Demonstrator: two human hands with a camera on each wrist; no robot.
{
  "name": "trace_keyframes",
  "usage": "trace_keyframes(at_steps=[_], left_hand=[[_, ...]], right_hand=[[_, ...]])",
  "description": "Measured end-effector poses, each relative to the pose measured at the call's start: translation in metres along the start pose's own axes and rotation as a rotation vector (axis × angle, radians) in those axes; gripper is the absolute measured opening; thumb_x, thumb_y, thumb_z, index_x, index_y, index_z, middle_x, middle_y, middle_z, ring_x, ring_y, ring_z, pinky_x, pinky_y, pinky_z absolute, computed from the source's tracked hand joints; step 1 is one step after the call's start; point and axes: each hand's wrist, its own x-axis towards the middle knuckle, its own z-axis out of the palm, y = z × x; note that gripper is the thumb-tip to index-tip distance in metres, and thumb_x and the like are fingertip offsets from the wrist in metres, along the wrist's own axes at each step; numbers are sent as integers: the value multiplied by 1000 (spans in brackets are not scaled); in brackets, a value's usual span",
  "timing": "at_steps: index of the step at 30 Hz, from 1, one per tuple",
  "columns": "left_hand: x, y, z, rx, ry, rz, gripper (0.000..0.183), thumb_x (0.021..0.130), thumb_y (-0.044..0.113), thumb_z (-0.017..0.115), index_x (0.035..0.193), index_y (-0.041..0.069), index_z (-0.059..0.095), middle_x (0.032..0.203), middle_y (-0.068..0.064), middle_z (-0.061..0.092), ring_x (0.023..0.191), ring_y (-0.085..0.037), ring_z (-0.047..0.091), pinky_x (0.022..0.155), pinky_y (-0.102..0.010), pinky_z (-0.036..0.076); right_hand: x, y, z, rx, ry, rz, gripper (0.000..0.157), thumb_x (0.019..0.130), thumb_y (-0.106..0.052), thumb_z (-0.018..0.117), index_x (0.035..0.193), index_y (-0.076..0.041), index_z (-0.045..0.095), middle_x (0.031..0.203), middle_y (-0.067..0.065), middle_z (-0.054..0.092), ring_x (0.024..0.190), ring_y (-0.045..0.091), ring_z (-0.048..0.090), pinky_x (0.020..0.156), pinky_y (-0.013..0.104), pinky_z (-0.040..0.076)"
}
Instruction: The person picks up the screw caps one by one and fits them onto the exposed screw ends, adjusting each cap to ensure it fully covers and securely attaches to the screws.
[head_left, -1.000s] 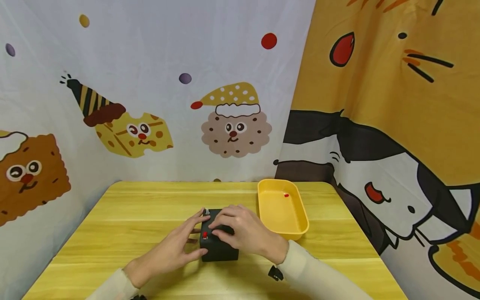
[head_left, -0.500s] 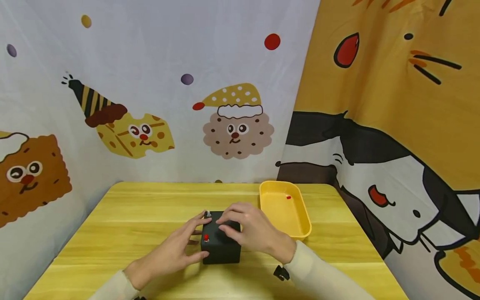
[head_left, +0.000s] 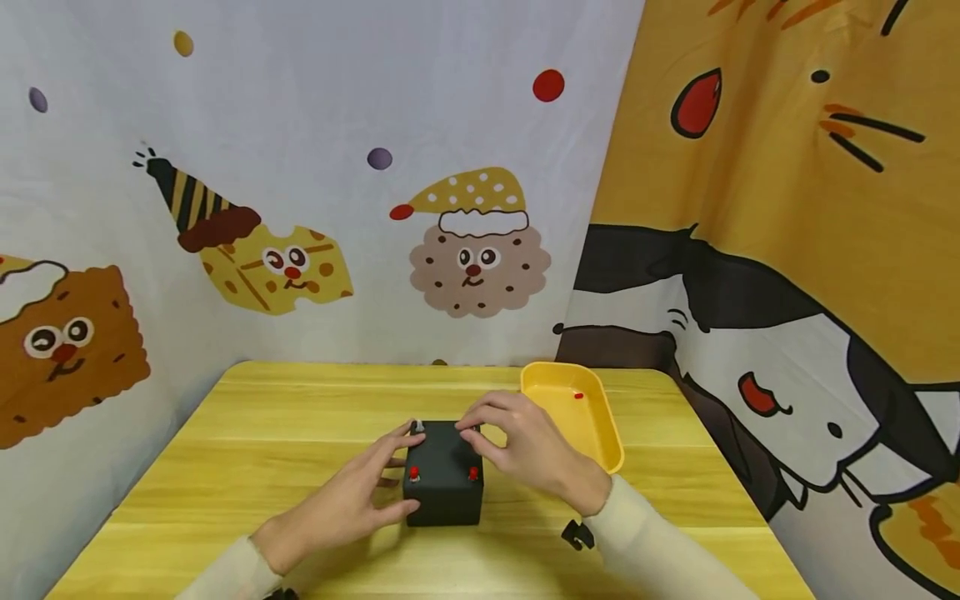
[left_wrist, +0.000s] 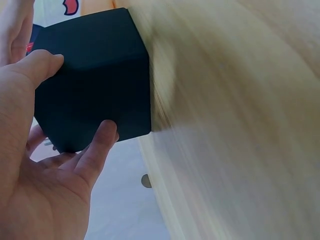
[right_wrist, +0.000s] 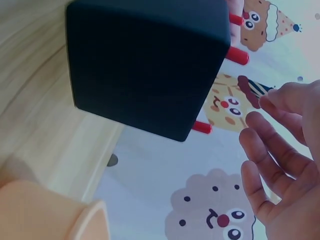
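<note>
A black box (head_left: 442, 504) stands on the table with small switches at its top corners. Red caps cover the near-left switch (head_left: 414, 473) and the near-right switch (head_left: 473, 473); the far-left switch (head_left: 419, 427) shows bare metal. At the far-right corner, another red cap (right_wrist: 202, 127) appears in the right wrist view. My left hand (head_left: 352, 496) grips the box's left side, thumb in front and fingers behind. Above the far-right part of the top is my right hand (head_left: 528, 442), fingers loosely bent. The right wrist view shows it apart from the caps, with nothing visible in it.
A yellow tray (head_left: 613, 442) stands behind and to the right of the box, with one small red piece (head_left: 578, 396) in it. A printed curtain (head_left: 300, 125) hangs along the back and right edges of the wooden table (head_left: 285, 417).
My right hand has moved right and away across the box top, uncovering the near-right red cap. The left hand keeps its hold on the box.
</note>
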Motion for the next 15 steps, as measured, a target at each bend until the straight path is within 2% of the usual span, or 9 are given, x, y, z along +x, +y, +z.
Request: trace_keyframes(at_steps=[6, 15], left_hand=[[-1, 0, 2, -1, -3, -21, 89, 109, 43, 85, 181, 27, 36, 193, -19, 28, 142, -39, 76, 106, -43, 73], [0, 1, 1, 11, 1, -27, 91, 110, 42, 85, 183, 23, 34, 193, -19, 28, 144, -38, 74, 106, -41, 72]], right_hand=[[-5, 8, -5, 0, 14, 19, 13, 102, -16, 93, 114, -18, 91, 114, -7, 84, 108, 13, 80, 96, 36, 72], [-12, 16, -15, -34, -11, 99, 11, 104, -18, 91, 116, -19, 90, 117, -7, 83, 109, 13, 79, 97, 38, 71]])
